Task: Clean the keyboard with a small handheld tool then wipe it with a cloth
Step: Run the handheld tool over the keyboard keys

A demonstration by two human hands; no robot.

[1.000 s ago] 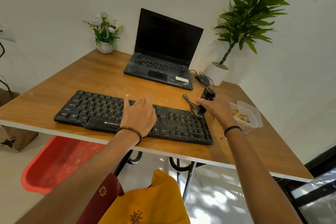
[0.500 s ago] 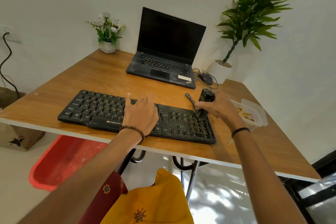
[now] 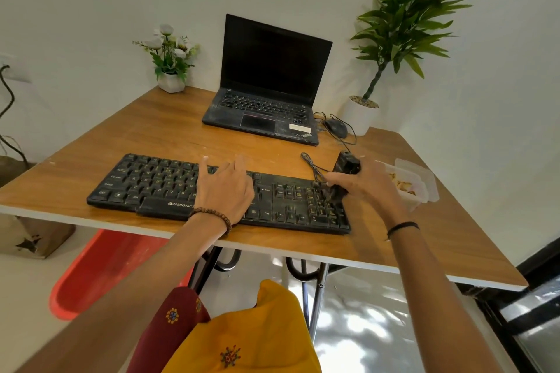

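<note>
While we are looking down through the head camera, our left hand (image 3: 225, 191) is resting flat on the middle of the black keyboard (image 3: 157, 188), fingers straight and spread, holding nothing. At centre right of the frame, our right hand (image 3: 369, 183) is gripping the small black handheld tool (image 3: 345, 165), fingers curled round it, its lower end touching the number-pad keys. The keyboard is lying along the near edge of the wooden table (image 3: 121, 136). Above it an open laptop (image 3: 266, 94) is standing; a clear plastic container (image 3: 421, 179) is sitting just right of our right hand.
</note>
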